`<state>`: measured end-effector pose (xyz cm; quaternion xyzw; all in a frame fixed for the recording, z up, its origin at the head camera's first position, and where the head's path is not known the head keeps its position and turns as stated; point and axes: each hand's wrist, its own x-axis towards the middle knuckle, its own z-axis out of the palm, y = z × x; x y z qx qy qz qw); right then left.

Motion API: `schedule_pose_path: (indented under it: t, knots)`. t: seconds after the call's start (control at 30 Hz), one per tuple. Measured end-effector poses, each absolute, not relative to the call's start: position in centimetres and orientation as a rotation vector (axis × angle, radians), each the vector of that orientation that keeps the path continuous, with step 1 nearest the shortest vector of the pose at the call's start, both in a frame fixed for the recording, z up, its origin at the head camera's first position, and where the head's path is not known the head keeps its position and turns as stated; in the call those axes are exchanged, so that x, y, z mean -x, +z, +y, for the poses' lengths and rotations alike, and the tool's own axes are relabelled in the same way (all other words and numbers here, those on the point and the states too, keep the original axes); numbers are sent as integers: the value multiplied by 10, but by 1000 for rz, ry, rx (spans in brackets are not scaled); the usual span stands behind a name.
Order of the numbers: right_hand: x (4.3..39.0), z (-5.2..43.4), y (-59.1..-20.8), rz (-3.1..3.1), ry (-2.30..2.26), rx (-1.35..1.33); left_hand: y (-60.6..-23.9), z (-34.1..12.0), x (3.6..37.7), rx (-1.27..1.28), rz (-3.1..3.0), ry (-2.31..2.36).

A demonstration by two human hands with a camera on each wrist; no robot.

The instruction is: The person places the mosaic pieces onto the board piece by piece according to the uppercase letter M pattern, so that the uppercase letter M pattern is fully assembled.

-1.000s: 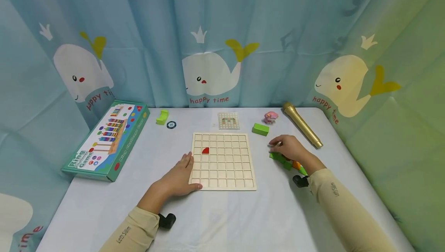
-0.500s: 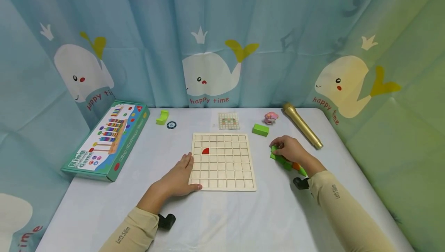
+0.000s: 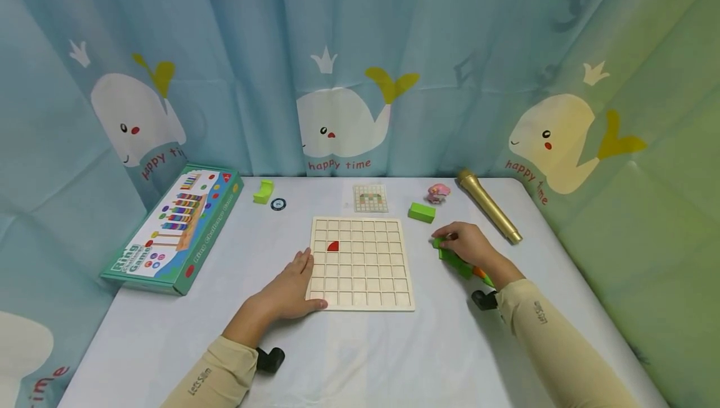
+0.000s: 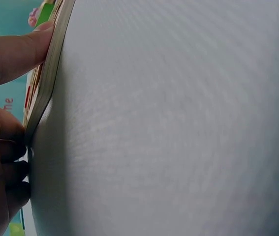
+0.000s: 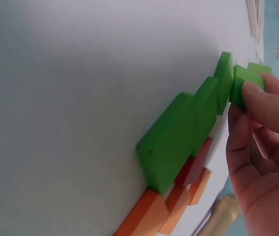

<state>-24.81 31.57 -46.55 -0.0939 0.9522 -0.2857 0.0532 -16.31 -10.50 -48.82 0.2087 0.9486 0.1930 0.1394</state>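
Right hand sits at centre right of the head view, over a row of green blocks with orange ones behind. In the wrist view its fingertips pinch one small green tile at the end of that row, upper right of the frame, so it's grasping the tile, which looks barely off the cloth. Left hand lies flat with relaxed fingers against the left edge of the grid board, lower centre, holding nothing, just bracing it. One red piece already sits in a cell near the board's upper left.

My take on doing this bit well: lift the tile straight up so it doesn't drag its green neighbours, keep the pinch on the side faces so the bottom stays free to drop into a cell, and leave the left hand pressing the board so it won't slide.
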Motion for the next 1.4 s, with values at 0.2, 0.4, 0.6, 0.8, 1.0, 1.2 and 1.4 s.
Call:
schedule_pose_path:
  t: [0.2, 0.4, 0.6, 0.8, 1.0, 1.2, 1.4]
  knots:
    - [253, 307, -464, 2853, -931, 307, -489, -104, 163, -587, 2737, 556]
    - [259, 291, -462, 2876, -954, 400, -489, -104, 163, -600, 2735, 553]
    - [264, 270, -462, 2879, -958, 424, -489, -106, 164, -617, 2737, 545]
    - [268, 251, -465, 2840, -983, 424, -490, -105, 165, -618, 2737, 550]
    - [272, 234, -467, 2786, -1043, 441, -489, -105, 164, -620, 2744, 559]
    - [273, 217, -470, 2773, -1069, 532, -489, -105, 164, -622, 2741, 555]
    - [274, 198, -470, 2733, -1071, 601, -489, -105, 164, -613, 2734, 552]
